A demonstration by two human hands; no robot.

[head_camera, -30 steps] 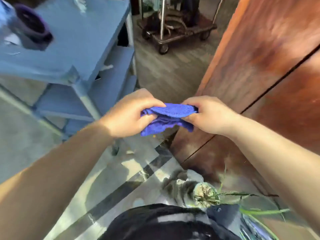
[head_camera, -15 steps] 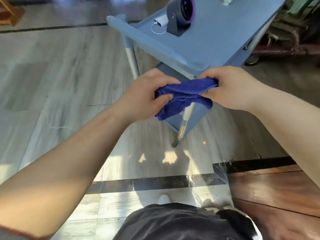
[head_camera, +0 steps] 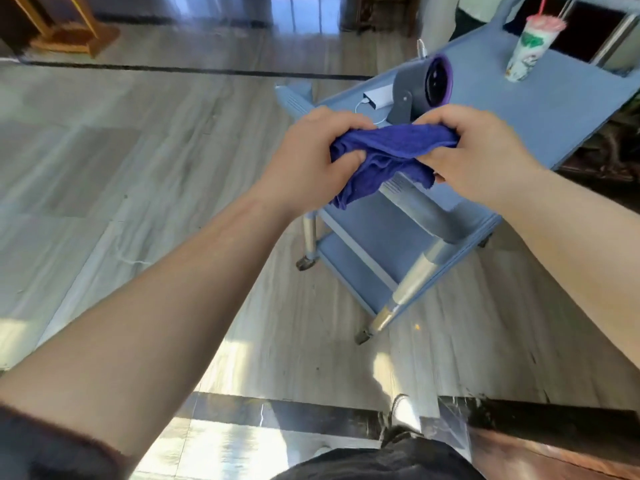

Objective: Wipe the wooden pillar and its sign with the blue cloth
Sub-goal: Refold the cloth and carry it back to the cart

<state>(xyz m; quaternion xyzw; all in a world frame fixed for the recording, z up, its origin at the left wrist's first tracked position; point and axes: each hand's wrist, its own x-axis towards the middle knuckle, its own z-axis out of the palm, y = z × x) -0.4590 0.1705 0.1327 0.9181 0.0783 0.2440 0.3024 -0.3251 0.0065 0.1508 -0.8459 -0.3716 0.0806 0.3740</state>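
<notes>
Head: blue cloth (head_camera: 391,150) bunched between both hands (head_camera: 394,157).

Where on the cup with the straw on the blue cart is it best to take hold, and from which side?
Probably around the middle of the cup, from its near side, which faces open cart top. It stands upright, tapers downward, and the straw rises from the lid, so a grasp from above is awkward.

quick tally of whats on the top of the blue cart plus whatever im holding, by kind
fan (grey and purple): 1
white power bank: 1
cup with straw: 1
blue cloth, held by left hand and right hand: 1
total: 4
</notes>
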